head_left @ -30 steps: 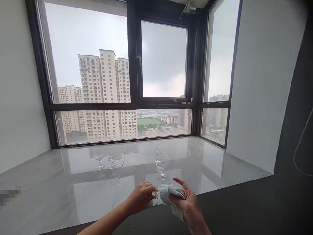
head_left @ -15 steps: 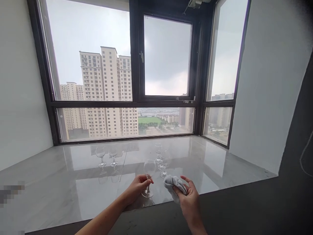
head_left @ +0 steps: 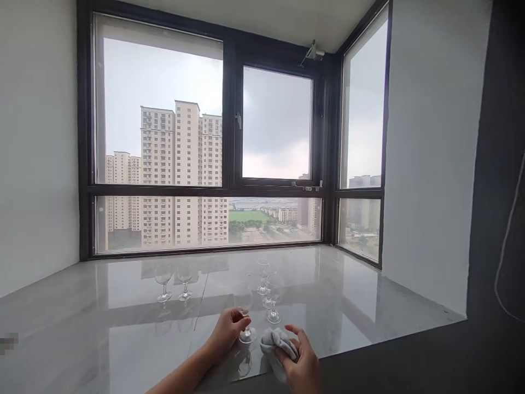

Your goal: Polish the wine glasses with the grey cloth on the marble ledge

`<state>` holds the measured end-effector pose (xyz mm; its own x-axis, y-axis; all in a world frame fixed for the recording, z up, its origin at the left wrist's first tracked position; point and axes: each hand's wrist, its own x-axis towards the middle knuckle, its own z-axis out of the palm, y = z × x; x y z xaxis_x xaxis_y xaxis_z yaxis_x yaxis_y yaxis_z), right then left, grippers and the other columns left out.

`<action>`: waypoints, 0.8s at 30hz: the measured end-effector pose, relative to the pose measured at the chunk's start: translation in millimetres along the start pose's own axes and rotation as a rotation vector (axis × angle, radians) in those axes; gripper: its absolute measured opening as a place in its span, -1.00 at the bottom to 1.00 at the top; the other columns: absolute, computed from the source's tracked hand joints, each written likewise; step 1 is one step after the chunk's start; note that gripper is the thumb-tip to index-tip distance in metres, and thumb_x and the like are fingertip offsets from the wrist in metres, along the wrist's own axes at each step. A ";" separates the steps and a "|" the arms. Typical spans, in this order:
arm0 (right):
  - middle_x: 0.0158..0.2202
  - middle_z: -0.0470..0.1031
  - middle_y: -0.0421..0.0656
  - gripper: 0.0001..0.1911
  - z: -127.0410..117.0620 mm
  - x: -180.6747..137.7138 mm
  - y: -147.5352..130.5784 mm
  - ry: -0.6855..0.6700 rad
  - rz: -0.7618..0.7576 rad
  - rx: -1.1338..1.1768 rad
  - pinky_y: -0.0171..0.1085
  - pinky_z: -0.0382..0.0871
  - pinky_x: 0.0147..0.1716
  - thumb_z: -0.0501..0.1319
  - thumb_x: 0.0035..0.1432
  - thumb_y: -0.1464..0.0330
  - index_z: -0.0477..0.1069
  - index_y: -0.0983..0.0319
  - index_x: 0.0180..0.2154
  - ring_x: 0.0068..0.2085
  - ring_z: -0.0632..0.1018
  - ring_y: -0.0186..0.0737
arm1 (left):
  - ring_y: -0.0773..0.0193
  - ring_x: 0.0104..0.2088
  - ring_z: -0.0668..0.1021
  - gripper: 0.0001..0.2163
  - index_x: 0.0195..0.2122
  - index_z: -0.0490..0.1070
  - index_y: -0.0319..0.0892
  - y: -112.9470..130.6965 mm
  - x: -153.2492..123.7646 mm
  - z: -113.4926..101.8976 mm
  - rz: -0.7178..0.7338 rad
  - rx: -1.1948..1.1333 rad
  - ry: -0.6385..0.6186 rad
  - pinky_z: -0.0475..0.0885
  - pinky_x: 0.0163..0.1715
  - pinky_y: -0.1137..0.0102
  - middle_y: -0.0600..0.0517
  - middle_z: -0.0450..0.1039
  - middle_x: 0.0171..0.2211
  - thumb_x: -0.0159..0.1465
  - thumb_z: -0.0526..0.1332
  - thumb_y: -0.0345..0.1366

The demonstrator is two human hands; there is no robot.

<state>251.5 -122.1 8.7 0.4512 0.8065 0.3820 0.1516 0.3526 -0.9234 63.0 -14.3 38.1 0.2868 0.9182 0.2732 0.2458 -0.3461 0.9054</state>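
My left hand (head_left: pixel 226 331) pinches the stem of a clear wine glass (head_left: pixel 243 298) that stands upright on the glossy marble sill (head_left: pixel 102 339). Just to the right, my right hand (head_left: pixel 301 364) is closed around a bunched grey cloth (head_left: pixel 275 342) near the sill's front edge. A cluster of clear stemmed glasses (head_left: pixel 268 287) stands just behind the held one. Two more stemmed glasses (head_left: pixel 174 282) stand further left.
A large dark-framed window (head_left: pixel 229 186) backs the sill, with high-rise buildings outside. White walls close both sides, and a dark wall (head_left: pixel 492 219) with a thin cord stands at the right. The sill's front edge runs just below my hands.
A second ago both hands held the glass with the cloth on it. The left hand has since stood the glass upright on the sill, and the right hand drew the cloth away.
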 end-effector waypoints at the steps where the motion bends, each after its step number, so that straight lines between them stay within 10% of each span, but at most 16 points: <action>1: -0.47 0.59 -0.20 -0.42 -3.8 1.3 0.7 0.034 -0.020 -0.040 -0.28 0.42 -0.39 0.36 -0.08 0.01 0.44 0.21 -0.09 -0.45 0.58 -0.14 | 0.30 -0.48 0.40 -0.71 -0.50 0.42 -0.19 -2.7 6.7 0.0 0.026 0.085 0.014 0.23 -0.43 0.44 0.12 0.37 -0.57 0.12 0.29 -0.05; 16: -0.56 0.54 -0.22 -0.32 -13.3 11.1 23.7 0.098 -0.178 -0.204 -0.35 0.44 -0.45 0.25 -0.05 -0.21 0.46 0.17 -0.10 -0.54 0.55 -0.18 | 0.21 -0.27 0.57 -0.93 -0.39 0.43 -0.17 -16.0 110.1 10.9 -0.057 0.578 0.238 0.27 -0.30 0.43 0.01 0.55 -0.39 0.26 0.24 -0.37; 24: -0.51 0.57 -0.18 -0.34 -14.1 9.2 21.2 0.072 -0.153 -0.196 -0.36 0.44 -0.42 0.21 0.01 -0.18 0.45 0.19 -0.07 -0.48 0.59 -0.17 | 0.24 -0.38 0.56 -0.77 -0.22 0.38 -0.12 -22.9 108.2 11.3 -0.094 0.576 0.266 0.27 -0.39 0.45 0.13 0.48 -0.46 0.16 0.36 -0.24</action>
<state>271.3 -113.8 -7.9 0.4703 0.7124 0.5209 0.3874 0.3636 -0.8471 98.9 90.8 43.3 0.0188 0.9404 0.3395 0.7379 -0.2421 0.6299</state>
